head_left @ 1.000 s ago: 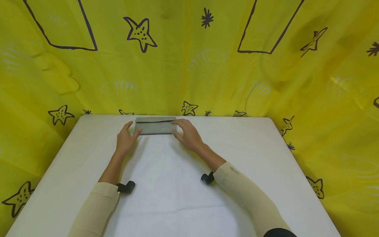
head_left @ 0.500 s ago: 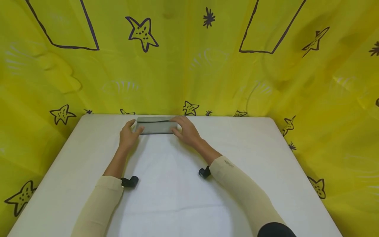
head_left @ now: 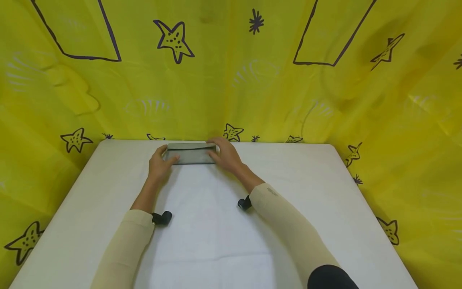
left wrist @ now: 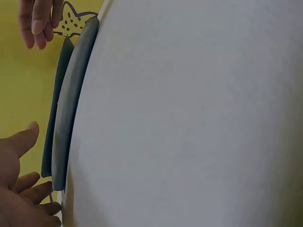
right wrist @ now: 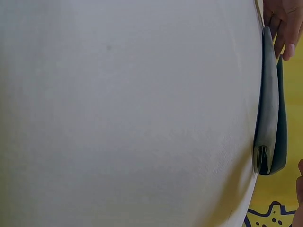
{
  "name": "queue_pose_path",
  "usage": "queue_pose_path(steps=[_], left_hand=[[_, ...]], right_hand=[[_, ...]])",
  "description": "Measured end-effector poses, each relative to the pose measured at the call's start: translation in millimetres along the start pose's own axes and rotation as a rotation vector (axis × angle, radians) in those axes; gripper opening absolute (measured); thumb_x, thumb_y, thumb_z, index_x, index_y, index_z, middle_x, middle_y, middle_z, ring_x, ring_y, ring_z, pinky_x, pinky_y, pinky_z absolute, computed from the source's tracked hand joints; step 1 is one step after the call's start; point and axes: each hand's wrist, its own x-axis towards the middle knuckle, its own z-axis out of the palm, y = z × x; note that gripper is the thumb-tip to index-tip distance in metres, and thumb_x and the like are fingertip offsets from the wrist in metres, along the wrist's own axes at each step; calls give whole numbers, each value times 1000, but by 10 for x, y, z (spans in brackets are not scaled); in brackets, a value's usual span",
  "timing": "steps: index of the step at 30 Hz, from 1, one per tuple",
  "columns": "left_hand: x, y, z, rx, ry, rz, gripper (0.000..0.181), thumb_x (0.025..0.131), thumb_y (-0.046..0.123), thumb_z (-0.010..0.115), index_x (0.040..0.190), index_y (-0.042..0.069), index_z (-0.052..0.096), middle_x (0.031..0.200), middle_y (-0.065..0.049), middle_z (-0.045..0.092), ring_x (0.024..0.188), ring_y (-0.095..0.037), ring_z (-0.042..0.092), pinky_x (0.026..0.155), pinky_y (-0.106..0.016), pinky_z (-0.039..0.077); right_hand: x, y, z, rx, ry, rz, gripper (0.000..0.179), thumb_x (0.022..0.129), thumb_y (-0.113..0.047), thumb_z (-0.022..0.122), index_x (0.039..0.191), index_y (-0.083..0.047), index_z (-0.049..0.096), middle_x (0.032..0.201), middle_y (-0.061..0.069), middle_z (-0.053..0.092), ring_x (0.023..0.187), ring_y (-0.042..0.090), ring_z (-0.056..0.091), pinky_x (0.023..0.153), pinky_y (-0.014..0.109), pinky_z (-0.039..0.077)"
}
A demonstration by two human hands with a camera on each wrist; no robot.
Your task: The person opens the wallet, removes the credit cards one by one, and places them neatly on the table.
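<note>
A flat grey-green wallet-like case [head_left: 193,156] lies lengthwise near the table's far edge, its flap [head_left: 191,146] standing slightly away from the body. At its left end is my left hand [head_left: 158,163], thumb in front of the case and fingers beside the end. My right hand [head_left: 228,154] is at the right end, with thumb before the front and fingers above the flap's back edge. In the left wrist view, the left thumb and the right-hand fingers are apart from the case [left wrist: 71,104]. Layered folds show at the near end of the case [right wrist: 269,104] in the right wrist view.
A white-covered table [head_left: 216,224] spreads below both arms. Yellow curtain [head_left: 202,92] with drawn starfish hangs right behind the far edge and along both sides. Black wrist cameras [head_left: 163,218] project inward from the sleeves.
My right hand has moved left and farther back, its fingers now above the flap's back edge. The left hand has shifted slightly right, its thumb farther over the front. The case looks almost still.
</note>
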Motion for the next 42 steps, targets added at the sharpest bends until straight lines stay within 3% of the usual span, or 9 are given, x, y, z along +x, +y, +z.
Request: queue_pose_path(steps=[6, 14, 27, 42], left_hand=[[29, -10, 15, -7, -28, -45, 84, 101, 19, 73, 164, -6, 22, 168, -25, 28, 157, -39, 23, 126, -48, 23], [58, -44, 21, 64, -45, -44, 88, 99, 15, 75, 163, -8, 21, 167, -27, 26, 157, -41, 20, 127, -49, 17], [77, -83, 42, 37, -25, -52, 87, 99, 15, 76, 166, 0, 22, 168, -22, 27, 160, -37, 10, 128, -49, 9], [56, -73, 35, 93, -36, -54, 86, 100, 18, 75, 166, 2, 23, 169, -19, 23, 159, -40, 0, 128, -51, 2]], right_hand=[[87, 76, 40, 14, -74, 87, 42, 103, -21, 72, 141, -6, 64, 145, 10, 62, 140, 27, 51, 118, 37, 37], [165, 142, 65, 53, -105, 219, 48, 101, -20, 75, 146, -11, 62, 149, 8, 60, 144, 26, 48, 119, 38, 37], [254, 233, 170, 44, -185, 209, 49, 103, -25, 72, 148, -9, 60, 151, 8, 59, 143, 25, 49, 120, 36, 36], [302, 149, 232, -42, -149, 218, 45, 98, -27, 78, 139, -9, 69, 140, 6, 67, 134, 23, 57, 113, 36, 44]])
